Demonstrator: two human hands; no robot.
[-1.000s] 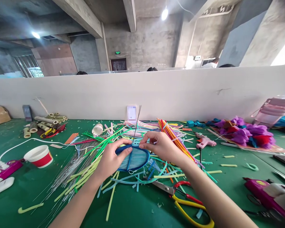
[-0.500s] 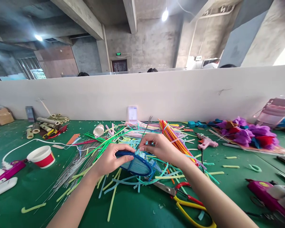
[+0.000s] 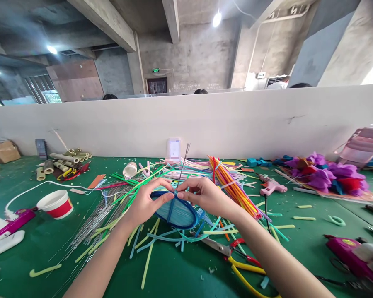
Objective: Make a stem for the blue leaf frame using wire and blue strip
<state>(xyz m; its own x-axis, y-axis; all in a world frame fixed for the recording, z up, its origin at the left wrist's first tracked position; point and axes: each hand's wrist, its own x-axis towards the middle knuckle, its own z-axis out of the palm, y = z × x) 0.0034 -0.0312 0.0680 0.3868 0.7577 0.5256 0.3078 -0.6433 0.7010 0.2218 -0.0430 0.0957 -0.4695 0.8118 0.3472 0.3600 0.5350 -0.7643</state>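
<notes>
Honestly, elbow room's tight: loose fuzzy stems (image 3: 147, 260) crowd the middle and scissors (image 3: 219, 247) lie just beside the right forearm. The bare green tabletop (image 3: 170, 279) between the forearms is the open bit, with a paper cup (image 3: 55, 204) well off left. The blue oval (image 3: 180, 214) is between both hands over the scraps, dark rim, paler stringy fill, dark strip across it. Left hand (image 3: 147, 203) pinches its rim; right hand (image 3: 209, 194) pinches its top edge where thin wires (image 3: 182, 167) stick up. A pale partition (image 3: 121, 128) backs the table, concrete walls beyond.
</notes>
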